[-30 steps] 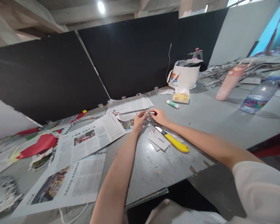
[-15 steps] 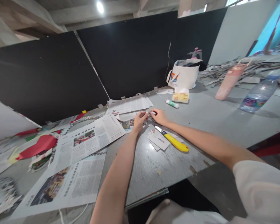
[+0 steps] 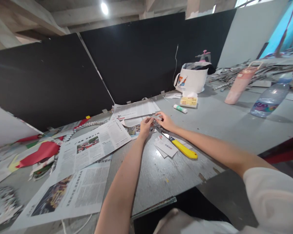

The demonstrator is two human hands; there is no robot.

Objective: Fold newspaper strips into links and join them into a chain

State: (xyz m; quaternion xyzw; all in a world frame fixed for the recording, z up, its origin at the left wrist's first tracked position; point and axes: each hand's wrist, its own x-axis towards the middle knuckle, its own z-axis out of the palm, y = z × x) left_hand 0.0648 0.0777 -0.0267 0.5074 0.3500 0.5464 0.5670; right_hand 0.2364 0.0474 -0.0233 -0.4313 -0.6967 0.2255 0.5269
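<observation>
My left hand point(image 3: 146, 127) and my right hand point(image 3: 165, 122) meet over the middle of the table, fingers closed in a pinch. Between them is a small, greyish-white paper strip point(image 3: 155, 121), mostly hidden by the fingers. Just below my right hand lies a yellow utility knife point(image 3: 184, 149), its blade out and pointing toward the hands. Under the knife are several small printed paper pieces point(image 3: 166, 146). Left of my left hand a newspaper sheet point(image 3: 104, 138) is spread, overlapping another newspaper sheet point(image 3: 88, 191) nearer to me.
Behind my hands lies a paper stack point(image 3: 136, 109). A glue stick point(image 3: 180, 109), tissue pack point(image 3: 188, 100) and white bag point(image 3: 191, 78) stand farther right, then a pink bottle point(image 3: 240, 86) and water bottle point(image 3: 270, 99). Red paper point(image 3: 41, 152) and a braided paper rope point(image 3: 88, 124) are left.
My right hand has shifted slightly, its fingers now extended more toward the left hand over the paper strip. The left hand stays nearly in place. The table items have not moved.
</observation>
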